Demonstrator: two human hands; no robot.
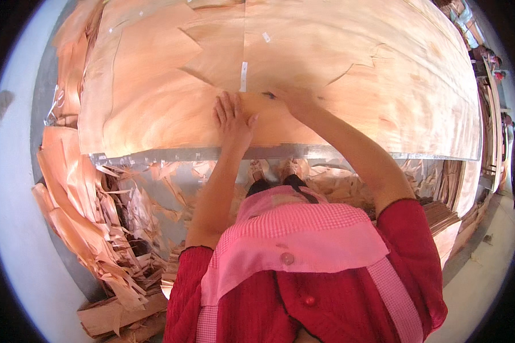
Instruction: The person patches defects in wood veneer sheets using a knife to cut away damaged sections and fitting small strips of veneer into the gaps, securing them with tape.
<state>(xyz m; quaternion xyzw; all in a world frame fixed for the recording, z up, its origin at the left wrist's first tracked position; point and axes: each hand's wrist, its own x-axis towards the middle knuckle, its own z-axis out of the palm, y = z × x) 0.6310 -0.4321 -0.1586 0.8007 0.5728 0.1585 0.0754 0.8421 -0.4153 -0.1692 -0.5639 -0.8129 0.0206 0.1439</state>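
A broad sheet of pale orange wood veneer (pixel 163 115) lies over the worktable before me, with torn, jagged edges where pieces overlap. My left hand (pixel 234 115) rests palm down on it, fingers spread, near the front edge. To its right, my right hand (pixel 288 99) is low over the veneer and blurred. At its fingertips is a small dark object (pixel 269 95), too indistinct to name. A strip of white tape (pixel 243 76) runs along a straight seam just beyond my left fingers. Another short tape piece (pixel 266 37) sits farther up.
Torn veneer scraps (pixel 75 180) hang and pile at the left, down to the floor. The table's grey front edge (pixel 283 151) shows below the sheet. Stacked veneer (pixel 440 218) stands at lower right. Other people (pixel 489 55) are at the far right.
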